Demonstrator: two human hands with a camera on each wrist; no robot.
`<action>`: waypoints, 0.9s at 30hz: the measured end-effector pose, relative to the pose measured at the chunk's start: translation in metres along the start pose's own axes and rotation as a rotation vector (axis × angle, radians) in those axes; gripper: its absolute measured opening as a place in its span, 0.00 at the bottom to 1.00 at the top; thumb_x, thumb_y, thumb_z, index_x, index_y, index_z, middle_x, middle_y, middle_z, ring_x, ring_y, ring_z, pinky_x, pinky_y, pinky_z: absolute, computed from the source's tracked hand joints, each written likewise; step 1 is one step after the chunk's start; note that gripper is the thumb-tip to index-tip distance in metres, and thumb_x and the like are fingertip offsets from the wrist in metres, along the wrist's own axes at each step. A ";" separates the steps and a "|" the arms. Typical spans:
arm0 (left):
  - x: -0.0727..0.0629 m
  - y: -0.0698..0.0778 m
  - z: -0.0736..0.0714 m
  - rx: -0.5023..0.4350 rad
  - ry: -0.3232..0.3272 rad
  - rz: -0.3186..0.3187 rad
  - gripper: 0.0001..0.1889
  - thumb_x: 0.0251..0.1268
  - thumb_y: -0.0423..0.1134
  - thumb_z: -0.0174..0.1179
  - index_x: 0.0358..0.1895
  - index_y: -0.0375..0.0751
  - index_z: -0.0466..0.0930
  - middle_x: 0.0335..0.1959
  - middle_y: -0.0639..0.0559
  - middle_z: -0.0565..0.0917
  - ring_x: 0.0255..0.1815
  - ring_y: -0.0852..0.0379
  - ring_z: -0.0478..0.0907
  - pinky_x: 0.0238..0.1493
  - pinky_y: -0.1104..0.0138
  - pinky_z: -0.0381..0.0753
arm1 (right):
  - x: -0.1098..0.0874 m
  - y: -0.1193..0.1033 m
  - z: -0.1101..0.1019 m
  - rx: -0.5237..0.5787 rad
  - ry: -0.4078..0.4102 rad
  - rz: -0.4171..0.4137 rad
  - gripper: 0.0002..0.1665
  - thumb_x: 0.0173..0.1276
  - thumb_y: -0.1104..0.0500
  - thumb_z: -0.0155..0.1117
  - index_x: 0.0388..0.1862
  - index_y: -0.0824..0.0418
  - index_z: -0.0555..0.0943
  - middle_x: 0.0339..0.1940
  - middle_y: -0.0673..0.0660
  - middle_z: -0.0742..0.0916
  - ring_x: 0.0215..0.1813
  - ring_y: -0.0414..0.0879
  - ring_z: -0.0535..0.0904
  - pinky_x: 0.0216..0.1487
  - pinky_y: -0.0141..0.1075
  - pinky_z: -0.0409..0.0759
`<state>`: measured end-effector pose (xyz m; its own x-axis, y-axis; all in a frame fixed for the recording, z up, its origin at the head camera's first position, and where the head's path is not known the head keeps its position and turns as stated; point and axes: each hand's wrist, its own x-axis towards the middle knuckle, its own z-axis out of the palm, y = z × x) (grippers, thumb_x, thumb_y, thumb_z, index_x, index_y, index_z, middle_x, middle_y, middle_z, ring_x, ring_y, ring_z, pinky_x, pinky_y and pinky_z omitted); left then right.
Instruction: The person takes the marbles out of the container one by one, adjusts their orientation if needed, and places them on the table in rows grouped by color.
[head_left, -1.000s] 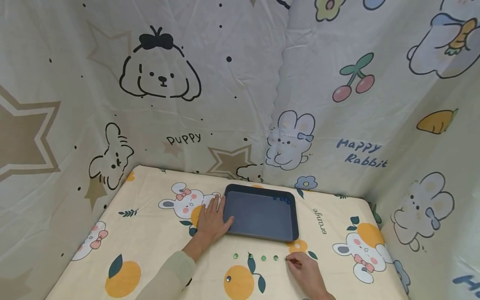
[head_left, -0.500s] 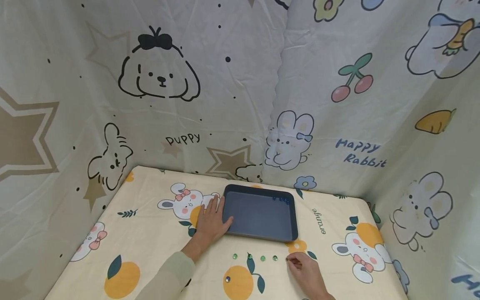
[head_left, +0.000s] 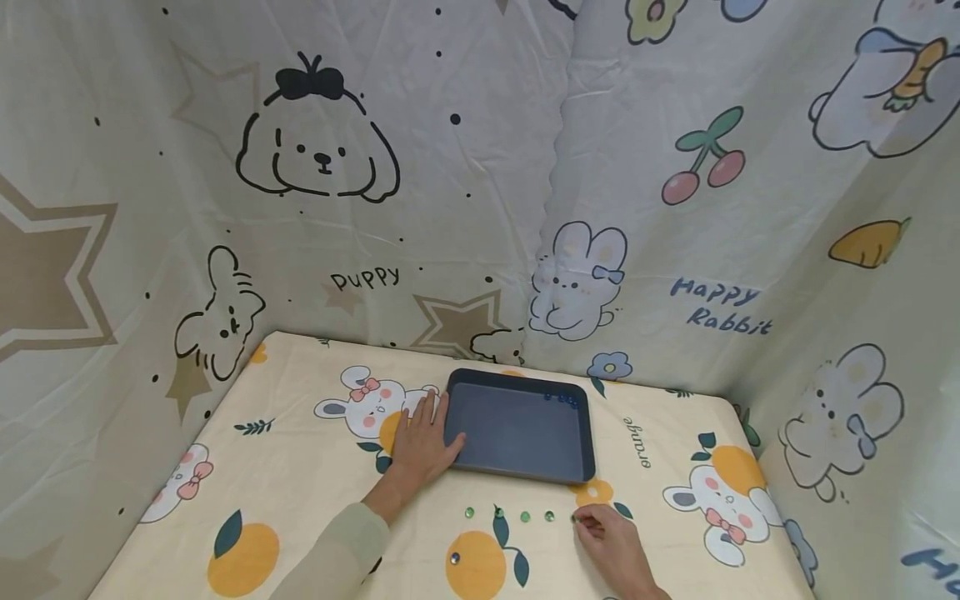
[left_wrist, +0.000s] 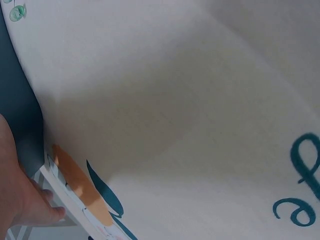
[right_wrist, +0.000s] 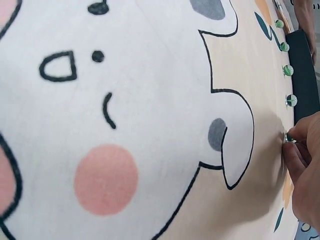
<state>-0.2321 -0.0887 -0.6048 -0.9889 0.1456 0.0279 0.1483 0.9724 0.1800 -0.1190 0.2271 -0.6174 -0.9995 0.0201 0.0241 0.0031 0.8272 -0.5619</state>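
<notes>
My right hand (head_left: 613, 543) pinches a small green glass marble (right_wrist: 288, 138) between thumb and fingertips, low at the cloth. That marble stands at the right end of a row of green marbles (head_left: 525, 517) on the tablecloth, in front of a dark grey rectangular tray (head_left: 517, 474). Fingers straight and slightly spread, my left hand (head_left: 426, 443) rests against the tray's left side, thumb by its front-left corner. Several blue marbles (head_left: 562, 400) lie in the tray's far right corner. In the left wrist view only part of the left hand (left_wrist: 30, 197) shows.
A lone shiny marble (head_left: 455, 558) lies nearer me, on a printed orange. The patterned tablecloth (head_left: 322, 492) covers the table, and printed fabric curtains (head_left: 465, 217) rise behind it and along both sides.
</notes>
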 end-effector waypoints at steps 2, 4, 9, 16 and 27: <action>0.000 0.000 -0.001 0.001 -0.002 -0.001 0.44 0.70 0.64 0.49 0.79 0.39 0.53 0.78 0.38 0.56 0.77 0.42 0.54 0.73 0.45 0.53 | 0.000 0.000 -0.002 0.002 0.008 -0.011 0.12 0.57 0.70 0.73 0.37 0.56 0.85 0.33 0.46 0.84 0.34 0.39 0.80 0.35 0.29 0.82; -0.001 0.000 -0.001 0.001 0.008 0.002 0.44 0.69 0.64 0.50 0.78 0.38 0.55 0.78 0.37 0.57 0.77 0.42 0.55 0.73 0.45 0.54 | 0.000 0.000 -0.006 0.001 0.026 -0.022 0.12 0.56 0.70 0.73 0.37 0.57 0.85 0.32 0.46 0.84 0.34 0.39 0.81 0.35 0.30 0.82; 0.000 0.000 0.000 0.018 -0.001 -0.001 0.44 0.70 0.65 0.48 0.79 0.39 0.53 0.78 0.38 0.55 0.78 0.42 0.54 0.74 0.45 0.52 | 0.010 -0.005 -0.014 0.010 0.083 -0.060 0.12 0.57 0.70 0.72 0.39 0.59 0.86 0.36 0.50 0.86 0.36 0.42 0.82 0.37 0.30 0.82; 0.001 -0.001 0.001 0.006 0.006 0.002 0.44 0.70 0.65 0.48 0.79 0.39 0.54 0.79 0.38 0.55 0.78 0.42 0.53 0.74 0.45 0.51 | 0.036 -0.020 -0.025 0.093 0.171 -0.207 0.15 0.59 0.72 0.72 0.44 0.62 0.85 0.40 0.53 0.87 0.39 0.43 0.84 0.41 0.29 0.83; 0.002 -0.001 0.001 0.053 0.006 0.009 0.44 0.70 0.67 0.46 0.79 0.41 0.54 0.79 0.39 0.55 0.78 0.43 0.52 0.74 0.45 0.50 | 0.094 -0.045 -0.026 0.113 0.176 -0.285 0.12 0.65 0.67 0.69 0.48 0.63 0.85 0.42 0.54 0.87 0.40 0.43 0.83 0.41 0.35 0.84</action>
<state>-0.2337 -0.0893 -0.6062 -0.9875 0.1534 0.0353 0.1567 0.9794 0.1277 -0.2124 0.2067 -0.5685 -0.9389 -0.0983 0.3298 -0.2888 0.7463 -0.5997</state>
